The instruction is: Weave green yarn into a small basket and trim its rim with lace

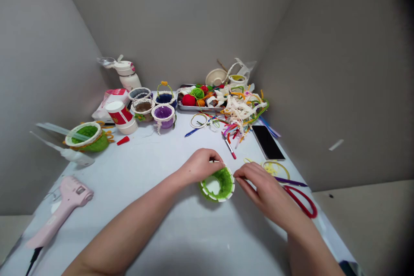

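Observation:
A paper cup lined with green yarn [223, 182] stands in front of me, its white rim cut into short tabs and its white bottom showing. My left hand [204, 165] is closed on the far left part of that rim. At the cup's right edge, the thumb and fingers of my right hand [254, 180] are pinched together close to the rim tabs. Whatever they hold, if anything, is too small to make out. Red-handled scissors [304, 202] lie beside my right wrist, their blades hidden, with a purple pen [291, 181] next to them.
A pink glue gun [61, 207] lies at left near a green yarn-covered cup [87, 137]. Several decorated cups [163, 114], a red-and-white bottle [121, 116], a tray of yarn balls [197, 108] and a yarn heap [244, 110] fill the back. A phone [268, 142] lies right.

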`<state>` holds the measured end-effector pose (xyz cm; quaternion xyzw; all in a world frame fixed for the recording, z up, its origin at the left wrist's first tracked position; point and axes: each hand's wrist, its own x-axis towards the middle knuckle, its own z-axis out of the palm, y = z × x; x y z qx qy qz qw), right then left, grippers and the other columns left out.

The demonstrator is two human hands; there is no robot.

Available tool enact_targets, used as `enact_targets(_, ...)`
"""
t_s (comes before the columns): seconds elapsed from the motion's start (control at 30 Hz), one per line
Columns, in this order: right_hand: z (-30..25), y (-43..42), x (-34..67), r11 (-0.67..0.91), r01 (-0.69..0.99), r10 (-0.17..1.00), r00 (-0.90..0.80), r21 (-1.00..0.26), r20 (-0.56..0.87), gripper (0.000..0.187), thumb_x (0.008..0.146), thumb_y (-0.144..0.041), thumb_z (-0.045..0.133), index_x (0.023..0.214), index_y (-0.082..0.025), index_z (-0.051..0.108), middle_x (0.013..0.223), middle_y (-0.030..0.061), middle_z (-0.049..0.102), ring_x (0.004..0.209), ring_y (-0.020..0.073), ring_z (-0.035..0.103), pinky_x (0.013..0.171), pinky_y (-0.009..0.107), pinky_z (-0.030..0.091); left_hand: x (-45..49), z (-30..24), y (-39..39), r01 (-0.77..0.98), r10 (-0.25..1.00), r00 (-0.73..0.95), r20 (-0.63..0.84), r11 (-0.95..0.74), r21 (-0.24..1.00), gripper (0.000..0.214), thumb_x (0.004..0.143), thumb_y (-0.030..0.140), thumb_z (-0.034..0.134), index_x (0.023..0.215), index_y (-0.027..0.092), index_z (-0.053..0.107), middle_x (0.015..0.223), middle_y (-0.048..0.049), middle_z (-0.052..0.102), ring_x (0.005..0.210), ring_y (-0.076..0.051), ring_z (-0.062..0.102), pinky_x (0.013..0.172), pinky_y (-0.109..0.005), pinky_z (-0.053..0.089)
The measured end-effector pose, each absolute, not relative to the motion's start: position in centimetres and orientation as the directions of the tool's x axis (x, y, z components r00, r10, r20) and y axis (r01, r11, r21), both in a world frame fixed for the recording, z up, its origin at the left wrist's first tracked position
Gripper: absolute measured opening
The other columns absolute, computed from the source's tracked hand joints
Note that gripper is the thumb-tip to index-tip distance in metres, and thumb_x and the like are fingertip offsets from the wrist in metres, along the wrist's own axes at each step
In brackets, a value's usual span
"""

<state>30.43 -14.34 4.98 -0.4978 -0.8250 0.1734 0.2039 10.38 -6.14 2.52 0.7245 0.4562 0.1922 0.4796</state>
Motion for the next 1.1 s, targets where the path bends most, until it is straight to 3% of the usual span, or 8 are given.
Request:
enact_targets(0.37, 6.4, -13.4, 28.2, 0.505, 0.846, 0.863, -0.493, -0.170, 0.111, 0.014, 0.091, -0.015, 0.054, 0.079, -0.019, 0.059, 0.078, 0.0065, 0.060, 0.074, 0.0207, 0.054, 0.065, 0.033, 0.041, 10.5, 2.9, -6.5, 0.491, 0.856, 0.498, -0.139, -0.146, 0.859, 0.019, 0.074, 0.030, 0.061, 0.081, 0.018, 0.074, 0.085, -0.0028, 0.075, 0.083, -0.018, 0.065, 0.077, -0.027, 0.048)
enact_targets(0.53, 6.1, -14.7, 28.5, 0.515, 0.844, 0.854, -0.493, -0.148, 0.166, 0.016, 0.094, -0.016, 0.049, 0.084, -0.019, 0.060, 0.078, 0.0063, 0.059, 0.077, 0.0213, 0.053, 0.068, 0.034, 0.042, 10.5, 2.6, -6.4, 0.489, 0.865, 0.483, -0.136, -0.138, 0.861, 0.020, 0.075, 0.034, 0.062, 0.081, 0.019, 0.074, 0.086, -0.0018, 0.074, 0.082, -0.018, 0.065, 0.077, -0.027, 0.048)
enact_targets(0.7, 5.3, -16.5, 29.7, 0.477, 0.839, 0.877, -0.437, -0.260, 0.201, 0.017, 0.098, -0.019, 0.044, 0.092, -0.019, 0.060, 0.084, 0.0065, 0.061, 0.079, 0.0206, 0.055, 0.070, 0.033, 0.042, 10.5, 2.5, -6.5, 0.494, 0.869, 0.473, -0.142, -0.129, 0.860, 0.020, 0.075, 0.033, 0.062, 0.081, 0.019, 0.074, 0.086, -0.0017, 0.074, 0.081, -0.017, 0.065, 0.075, -0.025, 0.049)
enact_targets(0.87, 3.4, -17.4, 30.3, 0.373, 0.787, 0.927, -0.300, -0.491, 0.223, 0.013, 0.098, -0.022, 0.046, 0.095, -0.020, 0.059, 0.089, 0.0060, 0.063, 0.085, 0.0195, 0.057, 0.077, 0.032, 0.044, 10.5, 2.3, -6.5, 0.499, 0.873, 0.468, -0.135, -0.135, 0.856, 0.020, 0.075, 0.032, 0.061, 0.082, 0.018, 0.074, 0.086, -0.0027, 0.074, 0.082, -0.017, 0.065, 0.075, -0.025, 0.049)
enact_targets(1.1, 0.4, -16.5, 28.9, 0.140, 0.595, 0.989, -0.119, -0.791, 0.086, 0.017, 0.095, -0.026, 0.047, 0.087, -0.019, 0.061, 0.081, 0.0033, 0.063, 0.074, 0.0166, 0.057, 0.069, 0.026, 0.045, 9.8, 3.2, -6.2, 0.528, 0.844, 0.501, -0.192, -0.122, 0.840, 0.019, 0.074, 0.027, 0.057, 0.079, 0.015, 0.070, 0.079, -0.0022, 0.071, 0.073, -0.015, 0.062, 0.064, -0.023, 0.046)
